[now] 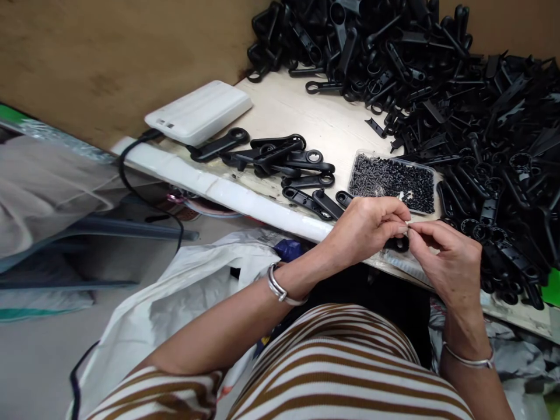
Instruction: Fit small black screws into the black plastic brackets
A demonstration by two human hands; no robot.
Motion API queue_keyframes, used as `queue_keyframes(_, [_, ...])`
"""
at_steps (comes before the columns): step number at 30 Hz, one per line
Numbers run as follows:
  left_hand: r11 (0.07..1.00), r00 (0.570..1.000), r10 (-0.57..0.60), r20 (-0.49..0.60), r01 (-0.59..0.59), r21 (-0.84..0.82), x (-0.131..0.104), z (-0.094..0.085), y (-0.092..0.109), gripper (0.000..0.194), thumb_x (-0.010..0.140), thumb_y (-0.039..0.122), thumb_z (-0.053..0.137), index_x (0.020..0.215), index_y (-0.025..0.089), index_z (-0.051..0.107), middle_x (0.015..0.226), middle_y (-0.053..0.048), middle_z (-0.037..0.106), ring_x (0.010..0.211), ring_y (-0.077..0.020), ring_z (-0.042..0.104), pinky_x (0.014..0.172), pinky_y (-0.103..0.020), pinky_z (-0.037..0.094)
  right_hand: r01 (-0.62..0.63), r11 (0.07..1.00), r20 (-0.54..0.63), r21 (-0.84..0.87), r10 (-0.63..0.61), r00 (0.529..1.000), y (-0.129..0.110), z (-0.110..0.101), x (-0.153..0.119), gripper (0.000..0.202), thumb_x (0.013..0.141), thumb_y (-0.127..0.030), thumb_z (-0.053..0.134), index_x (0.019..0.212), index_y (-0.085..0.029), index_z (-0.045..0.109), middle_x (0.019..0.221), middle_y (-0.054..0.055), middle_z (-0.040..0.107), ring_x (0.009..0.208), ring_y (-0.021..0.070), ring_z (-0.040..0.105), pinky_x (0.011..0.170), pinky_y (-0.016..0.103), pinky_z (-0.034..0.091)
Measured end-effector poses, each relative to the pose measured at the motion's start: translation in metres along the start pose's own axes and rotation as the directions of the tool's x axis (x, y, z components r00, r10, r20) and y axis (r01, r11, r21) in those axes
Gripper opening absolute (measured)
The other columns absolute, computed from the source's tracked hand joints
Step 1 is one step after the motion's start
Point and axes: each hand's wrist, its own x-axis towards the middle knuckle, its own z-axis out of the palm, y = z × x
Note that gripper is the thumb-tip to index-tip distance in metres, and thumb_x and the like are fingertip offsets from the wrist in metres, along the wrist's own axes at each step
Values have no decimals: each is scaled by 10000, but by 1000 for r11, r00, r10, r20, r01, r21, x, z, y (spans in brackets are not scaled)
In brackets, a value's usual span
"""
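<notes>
My left hand [371, 226] and my right hand [450, 256] meet at the fingertips, just in front of a clear box [394, 181] of tiny black parts with a few white bits. Both are pinched on something too small to make out. Under my left fingers, a black ring-ended part [397, 243] partly shows on the table edge. Left of the hands lies a small group of black lever-shaped parts [280, 157], several of them overlapping.
A large heap of black plastic parts [420, 64] covers the table's back and right. On the left sits a white power bank [199, 111] with a black cable [126, 175] hanging over the white table edge [231, 195]. A white bag [175, 291] lies below.
</notes>
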Motion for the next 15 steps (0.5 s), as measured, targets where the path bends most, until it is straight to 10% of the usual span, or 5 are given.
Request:
queue_keyframes(8, [937,986,163,18,-161,311,-8,-3,3,57,873,125,618,904,147,660,814,8,722,746,-122,679,683,-201,499,-53,998,30,45,51,998,11,-2,-2,105,850,-184,616,783,-182,697,732,0,717,587,115,649,600,235,533])
queue_keyframes(15, [468,921,202,332,-389,794,-33,-12,8,95,936,130,520,943,136,615,876,-49,678,875,-214,607,776,-340,427,-62,997,135,-50,68,989,16,-11,-21,117,879,-210,597,815,-182,692,757,13,715,602,112,636,609,226,522])
